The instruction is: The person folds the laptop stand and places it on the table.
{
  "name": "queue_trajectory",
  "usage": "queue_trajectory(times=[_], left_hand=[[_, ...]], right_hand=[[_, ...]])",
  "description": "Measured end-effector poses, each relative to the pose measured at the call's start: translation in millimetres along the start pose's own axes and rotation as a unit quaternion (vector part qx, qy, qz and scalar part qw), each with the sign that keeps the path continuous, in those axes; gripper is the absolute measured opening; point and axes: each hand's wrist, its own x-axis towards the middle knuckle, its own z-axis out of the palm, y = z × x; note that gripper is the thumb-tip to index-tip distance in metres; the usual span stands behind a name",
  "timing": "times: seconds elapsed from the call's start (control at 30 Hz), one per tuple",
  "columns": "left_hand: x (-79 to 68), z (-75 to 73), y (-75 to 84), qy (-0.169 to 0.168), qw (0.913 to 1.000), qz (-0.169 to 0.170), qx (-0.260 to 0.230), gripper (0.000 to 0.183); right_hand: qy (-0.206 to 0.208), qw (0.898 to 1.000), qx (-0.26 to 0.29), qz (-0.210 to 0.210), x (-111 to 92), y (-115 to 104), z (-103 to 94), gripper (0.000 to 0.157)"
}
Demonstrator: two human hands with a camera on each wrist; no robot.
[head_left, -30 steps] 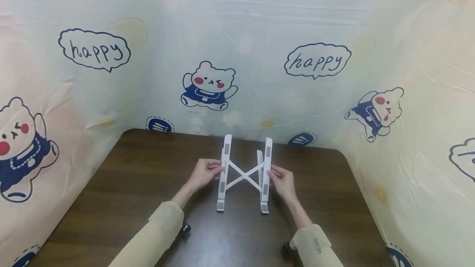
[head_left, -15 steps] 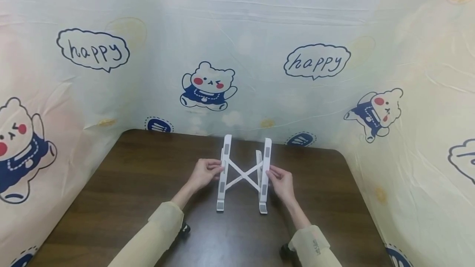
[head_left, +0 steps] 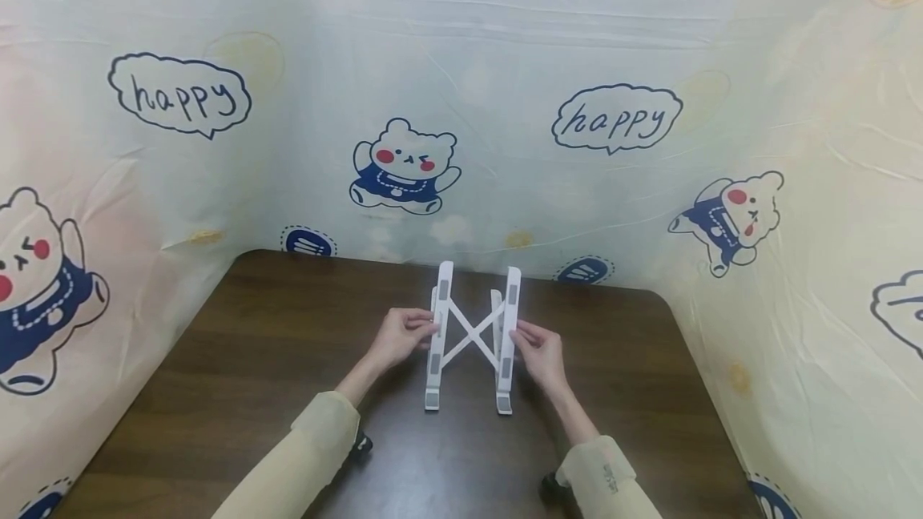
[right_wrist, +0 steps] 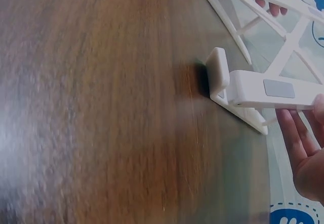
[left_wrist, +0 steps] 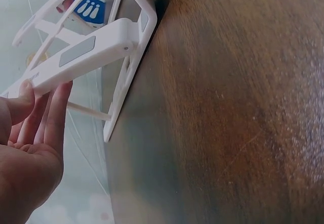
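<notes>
A white folding laptop stand (head_left: pixel 437 359) stands on the table between both hands, its two sloped side rails joined by X-shaped cross bars. Grey pads line the rails, and the front ends turn up into small lips. My left hand (head_left: pixel 397 339) pinches the left rail (left_wrist: pixel 96 62) between thumb and fingers, thumb on top in the left wrist view. On the other side, my right hand (head_left: pixel 542 355) holds the right rail (right_wrist: pixel 253 90) the same way. The fingertips beneath the rails are partly hidden.
The dark brown wooden table (head_left: pixel 288 391) reaches back to a pale cloth curtain (head_left: pixel 497 102) with printed bears, which also hangs on both sides. A small black object (head_left: pixel 363 444) shows at the left cuff and another (head_left: pixel 551 488) at the right cuff.
The right hand has moved left with the right rail, and the left rail has shifted slightly right. The rails stand closer together now, with the X of cross bars narrower.
</notes>
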Motion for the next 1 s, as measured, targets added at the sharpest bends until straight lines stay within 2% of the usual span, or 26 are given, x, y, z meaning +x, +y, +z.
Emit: queue_trajectory(times=[0.43,1.0], left_hand=[[-1.5,3.1,0.5,-0.008,0.9998,0.019,0.008,0.027],[-3.0,8.7,-0.6,-0.007,0.9997,0.016,0.013,0.026]], right_hand=[[-0.012,1.0,0.008,-0.008,-0.8,-3.9,13.2,0.033],[-0.038,0.998,0.03,-0.042,-6.0,-7.2,33.6,0.031]])
